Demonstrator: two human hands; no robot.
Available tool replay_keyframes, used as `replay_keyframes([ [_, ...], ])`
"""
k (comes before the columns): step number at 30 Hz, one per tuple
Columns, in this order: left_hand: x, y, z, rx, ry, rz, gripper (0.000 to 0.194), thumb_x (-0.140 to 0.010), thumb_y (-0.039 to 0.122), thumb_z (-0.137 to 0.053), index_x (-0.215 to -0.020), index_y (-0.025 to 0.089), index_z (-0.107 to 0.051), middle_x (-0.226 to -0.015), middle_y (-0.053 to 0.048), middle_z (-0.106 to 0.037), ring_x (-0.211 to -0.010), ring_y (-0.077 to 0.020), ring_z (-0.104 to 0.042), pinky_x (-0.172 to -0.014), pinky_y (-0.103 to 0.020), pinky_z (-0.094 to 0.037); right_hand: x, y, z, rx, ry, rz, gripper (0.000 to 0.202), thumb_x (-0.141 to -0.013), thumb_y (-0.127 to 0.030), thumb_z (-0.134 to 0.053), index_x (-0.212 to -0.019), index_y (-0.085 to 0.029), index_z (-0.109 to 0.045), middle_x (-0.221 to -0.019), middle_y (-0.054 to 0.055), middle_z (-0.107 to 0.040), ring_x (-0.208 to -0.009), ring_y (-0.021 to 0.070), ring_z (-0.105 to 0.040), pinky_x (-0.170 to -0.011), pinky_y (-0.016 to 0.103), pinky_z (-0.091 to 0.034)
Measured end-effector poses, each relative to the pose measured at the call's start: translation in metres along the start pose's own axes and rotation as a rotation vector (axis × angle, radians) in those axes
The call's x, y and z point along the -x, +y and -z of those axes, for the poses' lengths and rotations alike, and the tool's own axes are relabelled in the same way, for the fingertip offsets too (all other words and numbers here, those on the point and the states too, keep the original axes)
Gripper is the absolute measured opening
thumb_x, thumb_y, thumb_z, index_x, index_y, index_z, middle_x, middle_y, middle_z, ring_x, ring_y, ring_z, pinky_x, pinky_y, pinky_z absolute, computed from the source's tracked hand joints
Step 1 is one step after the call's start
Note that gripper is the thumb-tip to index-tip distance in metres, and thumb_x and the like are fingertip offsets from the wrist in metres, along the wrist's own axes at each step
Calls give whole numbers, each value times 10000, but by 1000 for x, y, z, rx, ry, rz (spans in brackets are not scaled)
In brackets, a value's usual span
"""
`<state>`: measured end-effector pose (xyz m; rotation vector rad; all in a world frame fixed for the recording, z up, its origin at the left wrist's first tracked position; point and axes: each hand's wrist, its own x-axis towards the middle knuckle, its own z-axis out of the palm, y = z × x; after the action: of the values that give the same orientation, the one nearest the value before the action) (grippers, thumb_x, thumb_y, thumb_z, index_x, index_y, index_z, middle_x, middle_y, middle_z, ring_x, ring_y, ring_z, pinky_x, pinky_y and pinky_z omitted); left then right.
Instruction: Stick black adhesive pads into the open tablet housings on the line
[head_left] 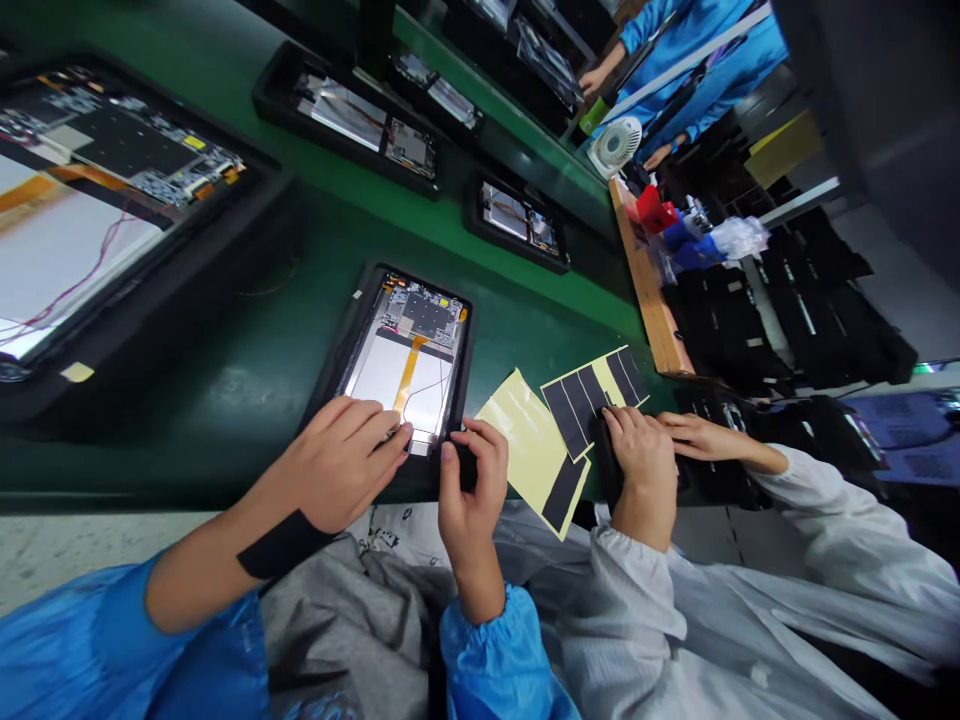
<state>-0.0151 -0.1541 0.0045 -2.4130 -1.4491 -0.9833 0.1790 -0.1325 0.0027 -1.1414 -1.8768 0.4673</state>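
An opened tablet (409,350) lies in a black frame on the green bench, its circuit board at the far end and white battery nearer. My left hand (341,462) rests over the battery's near-left part, fingers bent and close together; what they hold, if anything, is hidden. A black strip (283,545) is stuck on my left wrist. At the tablet's lower right corner is my right hand (476,480), its thumb and curled fingers apart, with nothing visible between them. Yellow backing sheets (531,450) with black strips (581,405) lie right of it.
A co-worker's hands (643,450) in white sleeves work close on the right. Other opened tablets (360,115) lie on the green bench (225,300), a large one at the left. A wooden ledge (646,290) and fan (616,145) stand beyond.
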Motion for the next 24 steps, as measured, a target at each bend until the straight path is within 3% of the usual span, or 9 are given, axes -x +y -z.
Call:
replay_keyframes([
  [3, -2, 6, -7, 37, -26, 16, 298, -1053, 161, -424, -1109, 53, -696, -981, -130, -680, -928, -285, -588, -778, -429, -477, 4, -6, 3, 15, 25, 6, 207, -1003, -79, -581, -1097, -240, -669, -1039, 62, -629, -1012, 210, -620, -890, 368, -532],
  [6, -2, 9, -15, 153, -26, 54, 311, -1051, 145, -383, -1113, 89, -682, -1023, -123, -672, -954, -271, -590, -789, -412, -495, 4, -10, 7, -6, -5, 13, 235, -1006, -71, -570, -1129, -241, -677, -1009, 55, -651, -973, 205, -616, -854, 355, -524],
  [11, 0, 7, -21, 310, -81, 12, 286, -1007, 82, -406, -1154, 118, -648, -1111, -112, -693, -1002, -237, -608, -849, -377, -531, -11, -6, 12, 70, -197, 56, 307, -1024, -107, -547, -1267, -222, -696, -1042, 89, -673, -972, 232, -614, -828, 378, -536],
  [14, 1, 1, -20, 357, -84, -17, 294, -1005, 73, -411, -1181, 123, -642, -1141, -110, -705, -1040, -228, -623, -906, -368, -542, -19, 3, 14, 129, -292, 119, 293, -1018, -105, -528, -1188, -199, -747, -989, 93, -667, -922, 239, -604, -788, 384, -535],
  [18, 2, -6, -13, 325, -162, -106, 308, -973, 68, -465, -1209, 129, -653, -1125, -114, -718, -1040, -240, -650, -927, -387, -561, -22, 5, 17, 120, -306, 140, 260, -1004, -103, -551, -1107, -194, -773, -966, 94, -675, -906, 240, -606, -776, 388, -530],
  [22, -3, -7, -8, 272, -278, -155, 233, -972, 97, -520, -1151, 125, -666, -1096, -118, -715, -1037, -243, -657, -947, -394, -567, -26, -22, 26, -79, -221, 30, 243, -1013, -113, -589, -1142, -231, -758, -995, 72, -701, -941, 216, -640, -820, 372, -532],
  [24, -6, -4, -10, 258, -315, -121, 184, -966, 94, -535, -1063, 158, -677, -1027, -71, -712, -990, -214, -661, -932, -353, -568, -30, -43, 28, -247, -275, 9, 243, -1008, -123, -623, -1175, -247, -748, -1007, 55, -716, -944, 197, -662, -818, 347, -542],
])
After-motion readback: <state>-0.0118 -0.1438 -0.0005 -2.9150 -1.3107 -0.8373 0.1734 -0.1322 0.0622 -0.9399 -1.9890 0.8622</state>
